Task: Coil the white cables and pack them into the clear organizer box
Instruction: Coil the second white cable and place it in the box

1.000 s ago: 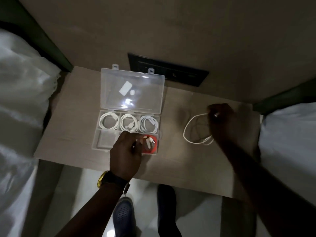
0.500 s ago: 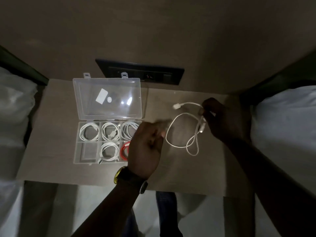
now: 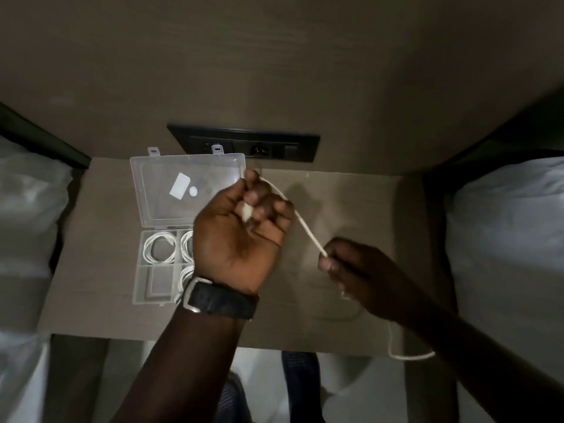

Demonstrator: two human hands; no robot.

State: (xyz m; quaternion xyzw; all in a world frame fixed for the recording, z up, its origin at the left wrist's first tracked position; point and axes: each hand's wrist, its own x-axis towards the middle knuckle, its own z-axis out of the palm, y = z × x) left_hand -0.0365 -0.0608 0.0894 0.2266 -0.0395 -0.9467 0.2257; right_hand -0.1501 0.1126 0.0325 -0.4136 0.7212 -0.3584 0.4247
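Observation:
A white cable (image 3: 306,230) stretches taut between my two hands above the small table (image 3: 100,239). My left hand (image 3: 241,230), palm up with a black watch on the wrist, is shut on one end of it. My right hand (image 3: 351,267) pinches the cable lower down, and the loose rest hangs past the table's front edge. The clear organizer box (image 3: 152,288) lies open at the left, its lid (image 3: 158,196) flat behind it. Coiled white cables (image 3: 158,248) fill its back compartments; my left hand hides the right part of the box.
A black socket panel (image 3: 244,146) sits in the wall behind the table. White bedding (image 3: 506,239) lies to the right and more bedding (image 3: 27,227) to the left. Below the table edge I see pale floor and dark shoes (image 3: 300,386).
My left hand left the box, crossed to the right and took hold of the loose cable's end. Both hands lifted the cable off the table and pulled it straight.

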